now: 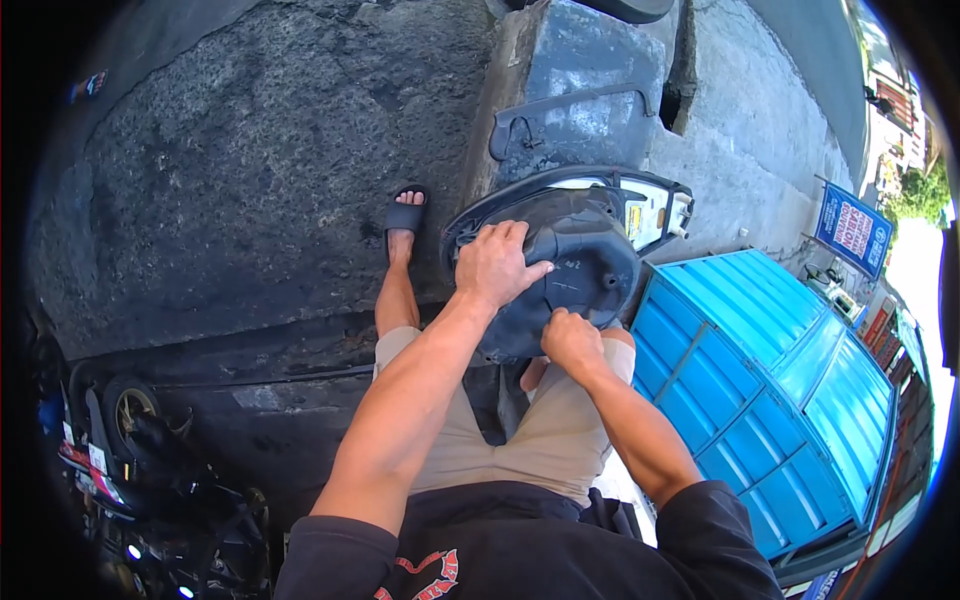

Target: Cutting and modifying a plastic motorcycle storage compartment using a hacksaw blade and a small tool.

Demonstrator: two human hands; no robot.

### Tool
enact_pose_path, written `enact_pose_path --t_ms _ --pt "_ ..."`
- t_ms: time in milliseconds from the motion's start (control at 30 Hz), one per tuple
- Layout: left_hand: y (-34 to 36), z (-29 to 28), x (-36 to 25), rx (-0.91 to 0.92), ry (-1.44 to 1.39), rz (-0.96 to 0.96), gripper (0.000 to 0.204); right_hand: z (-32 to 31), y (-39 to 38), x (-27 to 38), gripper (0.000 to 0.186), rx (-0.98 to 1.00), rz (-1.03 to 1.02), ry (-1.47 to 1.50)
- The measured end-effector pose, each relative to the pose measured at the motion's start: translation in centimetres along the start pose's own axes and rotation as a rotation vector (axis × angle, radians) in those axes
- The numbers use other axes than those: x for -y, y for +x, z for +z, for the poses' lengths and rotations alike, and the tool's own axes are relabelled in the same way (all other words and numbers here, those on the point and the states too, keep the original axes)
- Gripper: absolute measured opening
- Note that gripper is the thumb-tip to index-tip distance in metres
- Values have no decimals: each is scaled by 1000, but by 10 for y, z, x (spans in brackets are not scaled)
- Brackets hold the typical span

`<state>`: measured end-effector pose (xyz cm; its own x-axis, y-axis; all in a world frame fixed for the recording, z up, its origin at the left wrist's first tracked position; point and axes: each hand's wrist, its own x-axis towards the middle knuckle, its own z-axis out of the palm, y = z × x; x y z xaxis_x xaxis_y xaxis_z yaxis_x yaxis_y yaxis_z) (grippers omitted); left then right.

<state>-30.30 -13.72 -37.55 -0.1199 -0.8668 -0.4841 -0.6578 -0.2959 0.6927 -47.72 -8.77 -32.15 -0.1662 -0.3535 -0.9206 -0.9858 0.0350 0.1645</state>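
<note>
A black moulded piece (pixel 575 275), dented and hollowed, lies over a dark-rimmed part (pixel 650 205) with a cream surface and a yellow label, against the concrete block between my legs. My left hand (pixel 492 262) grips the piece's upper left, fingers bent over it and thumb reaching right across it. My right hand (pixel 572 340) is curled closed at the lower part of the same piece. What lies beneath the piece is mostly hidden.
A thin bent black object (pixel 570 101) lies on the concrete block (pixel 590 60). Parked motorcycles (pixel 160 480) stand at lower left. A large blue metal box (pixel 760 390) and a blue banner (pixel 848 228) are on the right. Rough dark pavement (pixel 230 190) spreads left of my sandalled foot.
</note>
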Motion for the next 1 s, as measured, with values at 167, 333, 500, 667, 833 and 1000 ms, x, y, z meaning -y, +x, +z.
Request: enact_pose_path --t_ms 167,333,500,667,833,1000 --pt "0 1 -3 -24 -6 19 67 -13 13 11 33 72 22 -24" --pt "-1 -3 -3 14 -17 -15 70 -2 -16 -5 33 65 41 -21" --pt "-6 2 2 25 5 -17 69 2 2 2 34 75 28 3" --pt "-2 -1 -4 63 -24 -26 69 -5 2 -2 34 62 35 -19" --pt "-6 -4 -4 79 -16 -48 70 1 -8 -9 30 26 -17 -19" --pt "-6 5 1 -50 -33 16 70 0 -2 -7 31 35 -32 8"
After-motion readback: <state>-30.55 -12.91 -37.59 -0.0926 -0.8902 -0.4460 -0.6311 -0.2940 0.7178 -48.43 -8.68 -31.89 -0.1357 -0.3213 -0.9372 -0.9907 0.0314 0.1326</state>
